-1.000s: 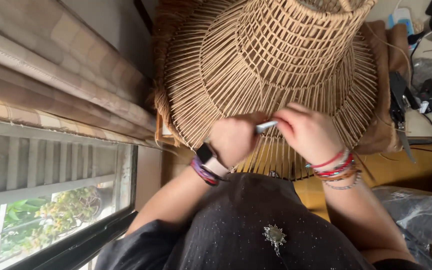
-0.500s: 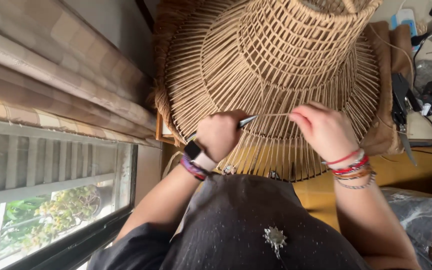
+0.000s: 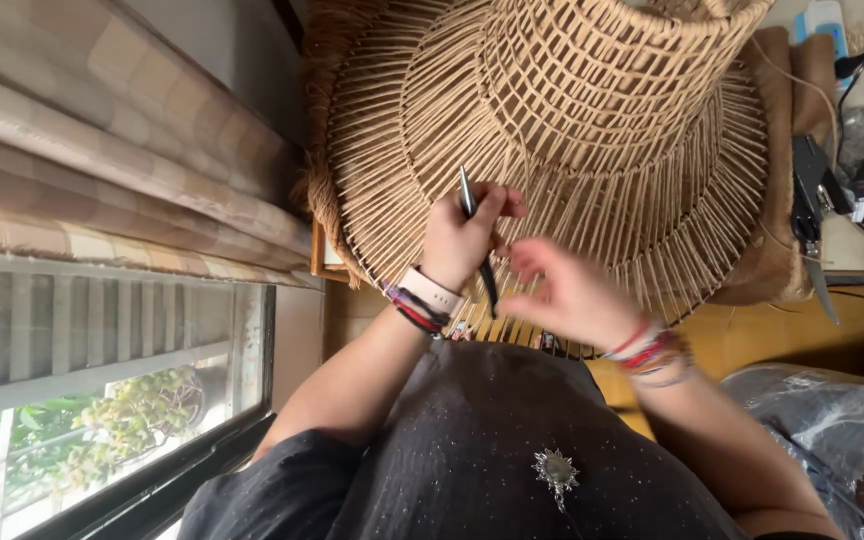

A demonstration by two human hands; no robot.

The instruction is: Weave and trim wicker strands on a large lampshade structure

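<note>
Weaving work on the woven lampshade: left hand clenched around pliers, right hand blurred, fingers loosely open; next needs a careful strand grip

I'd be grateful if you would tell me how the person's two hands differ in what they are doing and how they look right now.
The left hand is closed around a thin dark tool and rests against the woven lampshade; the right hand holds nothing that shows, with its fingers loosely spread. The left hand looks sharp, while the right hand is blurred. The left wrist wears a pale watch strap with dark bands; the right wrist has red and beaded bracelets. Both are bare and close to the shade's lower rim.
</note>
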